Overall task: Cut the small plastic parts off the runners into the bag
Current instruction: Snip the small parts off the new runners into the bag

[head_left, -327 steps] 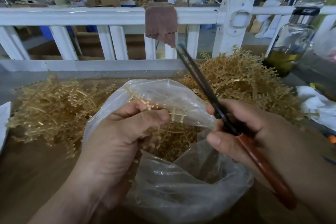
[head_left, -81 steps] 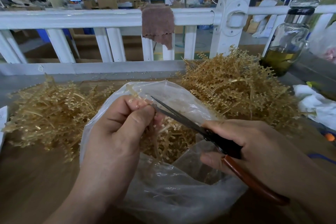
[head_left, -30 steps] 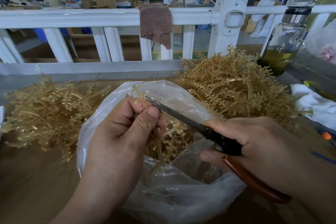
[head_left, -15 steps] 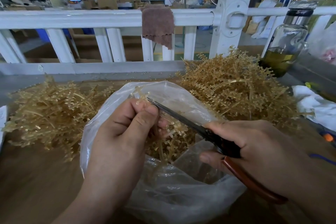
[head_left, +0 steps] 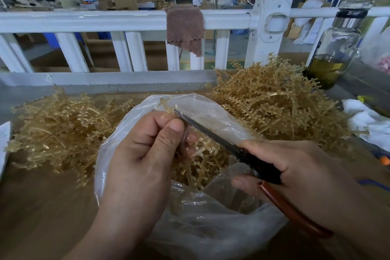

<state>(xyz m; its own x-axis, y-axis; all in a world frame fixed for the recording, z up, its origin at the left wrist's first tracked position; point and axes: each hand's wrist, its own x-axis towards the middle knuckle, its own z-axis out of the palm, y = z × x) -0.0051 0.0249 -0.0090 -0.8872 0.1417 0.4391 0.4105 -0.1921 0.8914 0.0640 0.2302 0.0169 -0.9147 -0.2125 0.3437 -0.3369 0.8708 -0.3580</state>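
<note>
Left hand (head_left: 139,154), right hand (head_left: 306,173): bare, no sleeves visible.

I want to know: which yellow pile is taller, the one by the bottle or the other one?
The right pile, beside the glass bottle; the left pile lies flatter.

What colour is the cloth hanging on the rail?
Brown cloth, clearest in the head view.
</note>
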